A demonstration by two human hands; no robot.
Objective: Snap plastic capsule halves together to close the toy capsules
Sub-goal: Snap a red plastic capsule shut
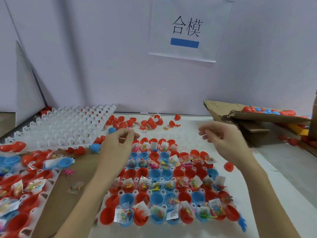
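Red and blue capsule halves (155, 174) in the tray (184, 169) lie mostly unclosed; left hand (118, 145) and right hand (223, 140) hover, fingers loosely curled, apparently holding nothing.

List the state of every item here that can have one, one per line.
Left hand: fingers curled, pinching something small; what it is cannot be told.
Right hand: loosely curled, empty.
Capsule halves in tray: open, unsnapped, many holding toy packets.
Spare white tray: empty, tilted.
Cardboard box: open, holding capsules.
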